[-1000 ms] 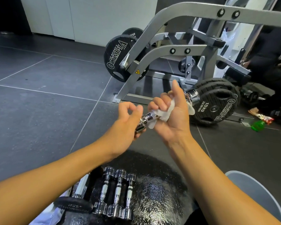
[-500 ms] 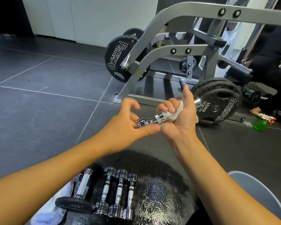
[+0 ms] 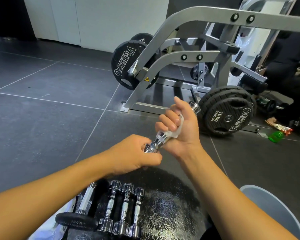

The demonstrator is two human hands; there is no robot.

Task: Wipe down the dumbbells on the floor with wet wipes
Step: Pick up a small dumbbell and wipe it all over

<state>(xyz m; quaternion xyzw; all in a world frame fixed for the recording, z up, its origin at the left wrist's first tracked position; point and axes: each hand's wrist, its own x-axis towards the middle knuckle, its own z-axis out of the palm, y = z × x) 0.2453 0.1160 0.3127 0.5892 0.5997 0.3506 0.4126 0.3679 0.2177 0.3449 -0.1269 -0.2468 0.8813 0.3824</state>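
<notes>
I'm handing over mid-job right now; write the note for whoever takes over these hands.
Left hand: grips the near head of the small chrome dumbbell, held in the air.
Right hand: wrapped round its handle, white wet wipe pressed between palm and handle.
Floor: three chrome dumbbells side by side; a longer chrome bar with a black disc left of them.
Done: held dumbbell being wiped.
Left: finish it, then the floor ones; whether any is already wiped cannot be told.
</notes>
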